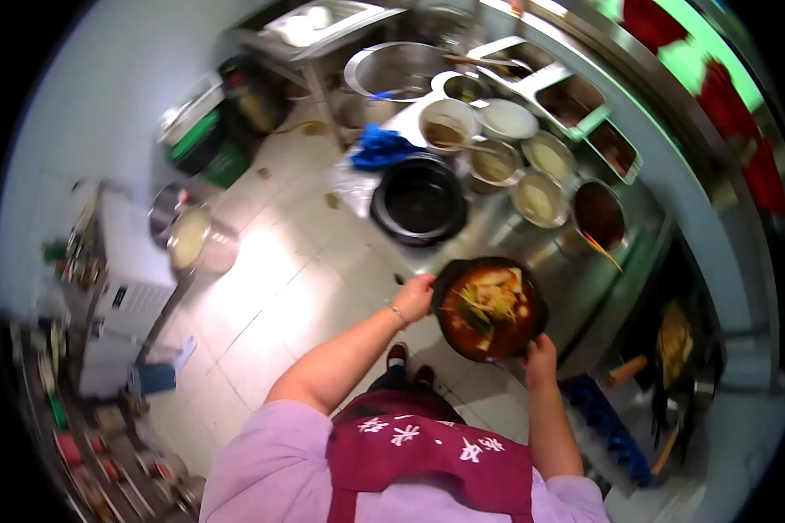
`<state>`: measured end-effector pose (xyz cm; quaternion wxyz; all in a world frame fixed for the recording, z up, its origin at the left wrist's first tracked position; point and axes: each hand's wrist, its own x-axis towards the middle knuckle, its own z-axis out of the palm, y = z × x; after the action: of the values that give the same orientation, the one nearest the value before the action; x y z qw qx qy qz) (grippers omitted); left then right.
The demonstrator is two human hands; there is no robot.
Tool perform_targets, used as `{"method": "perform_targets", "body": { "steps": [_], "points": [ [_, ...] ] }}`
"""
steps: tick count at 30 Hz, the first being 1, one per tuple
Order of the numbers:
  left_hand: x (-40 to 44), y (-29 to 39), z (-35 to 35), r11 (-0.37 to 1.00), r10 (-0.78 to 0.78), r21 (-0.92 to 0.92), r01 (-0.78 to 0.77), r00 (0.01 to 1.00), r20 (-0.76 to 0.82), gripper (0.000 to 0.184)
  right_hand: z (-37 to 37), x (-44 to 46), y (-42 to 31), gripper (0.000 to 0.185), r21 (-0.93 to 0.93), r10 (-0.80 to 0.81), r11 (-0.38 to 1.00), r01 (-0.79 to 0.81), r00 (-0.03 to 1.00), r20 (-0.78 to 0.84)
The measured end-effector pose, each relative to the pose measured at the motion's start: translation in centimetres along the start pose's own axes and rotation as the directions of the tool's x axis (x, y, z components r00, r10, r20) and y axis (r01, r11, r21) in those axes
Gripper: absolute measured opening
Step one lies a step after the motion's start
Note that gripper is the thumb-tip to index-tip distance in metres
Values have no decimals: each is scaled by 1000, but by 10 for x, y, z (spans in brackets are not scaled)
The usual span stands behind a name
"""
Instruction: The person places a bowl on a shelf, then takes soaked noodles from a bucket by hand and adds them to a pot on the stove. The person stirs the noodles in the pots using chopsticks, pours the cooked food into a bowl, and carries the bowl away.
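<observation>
A dark bowl (445,301) full of red-brown soup with pale pieces and shredded greens on top is held up in front of my apron. My left hand (415,298) grips its left rim, fingers closed around the edge. On the lower right side, my right hand (541,356) is closed on the rim as well. Just beyond the bowl, an empty black pot (420,200) stands at the corner of the steel counter. A blue crumpled cloth or bag (382,148) lies behind that pot.
Several containers of sauces and seasonings crowd the counter, among them a dark red sauce pot (598,216) and a large steel basin (392,70). At right is a wok (673,340) with food. A clear bucket (202,242) and a green bin (222,161) stand at left.
</observation>
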<state>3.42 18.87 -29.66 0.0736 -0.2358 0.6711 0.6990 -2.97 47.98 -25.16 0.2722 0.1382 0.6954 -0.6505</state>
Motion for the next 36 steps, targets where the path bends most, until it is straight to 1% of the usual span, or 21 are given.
{"method": "perform_targets", "body": {
  "steps": [1,2,3,5,7,10,12,13,15,17,18,19,21,23,24,25,27,30,31,32,36],
  "points": [
    [-7,-8,-3,998,52,44,-50,998,-46,23,5,-6,-5,9,-8,22,1000,-22,1000,6],
    [-26,2,-9,999,10,-36,-14,995,-96,26,10,-10,-8,9,-38,-3,999,5,998,65],
    [-50,22,-17,999,-28,-34,24,992,-124,24,17,-15,-11,9,-66,-26,997,34,992,120],
    [-72,24,-28,994,-65,-105,43,974,-217,21,29,-16,-20,10,-116,-18,992,44,976,219],
    [-104,21,-53,990,-75,-139,38,959,-273,17,60,-33,-32,12,-166,-10,984,62,955,296],
    [-156,16,-96,970,-117,-241,28,924,-364,13,124,-65,-48,13,-246,8,966,77,945,328],
    [-183,19,-121,957,-164,-288,40,892,-421,13,156,-72,-59,13,-312,32,944,111,907,420],
    [-199,11,-135,955,-156,-296,17,877,-454,13,174,-74,-53,14,-345,31,925,158,875,483],
    [-234,-4,-167,915,-127,-390,-106,841,-526,15,218,-79,-39,11,-372,20,903,216,842,539],
    [-273,-13,-200,915,-135,-384,-123,804,-579,18,266,-98,-31,8,-338,55,915,222,760,648],
    [-293,-17,-217,925,-165,-366,-102,760,-629,20,292,-109,-26,6,-335,67,915,226,733,677],
    [-318,-3,-249,927,-229,-373,-43,723,-652,23,329,-132,-39,6,-359,97,910,207,736,670],
    [-348,-34,-286,927,-212,-366,-82,692,-691,26,382,-154,-23,7,-411,148,888,204,721,677],
    [-387,-52,-329,917,-209,-368,-151,604,-769,27,441,-182,-6,9,-419,176,884,208,681,711],
    [-406,-59,-351,913,-209,-371,-169,590,-780,27,470,-194,3,10,-424,184,874,238,644,742],
    [-425,-69,-374,912,-212,-371,-176,573,-792,27,500,-207,12,12,-424,192,865,268,605,773],
    [-466,-71,-432,911,-253,-380,-163,506,-824,26,571,-243,16,14,-451,249,862,231,581,775],
    [-520,-94,-498,915,-277,-373,-155,432,-858,25,660,-278,44,14,-479,309,830,287,478,822],
    [-537,-101,-519,911,-289,-378,-163,403,-869,25,691,-290,54,14,-481,316,826,294,464,827],
    [-552,-108,-538,897,-304,-391,-206,354,-885,23,721,-301,63,12,-499,338,799,335,437,834],
    [-607,-144,-625,870,-325,-389,-303,241,-914,18,852,-338,96,20,-543,432,708,451,330,839]
  ]
}}
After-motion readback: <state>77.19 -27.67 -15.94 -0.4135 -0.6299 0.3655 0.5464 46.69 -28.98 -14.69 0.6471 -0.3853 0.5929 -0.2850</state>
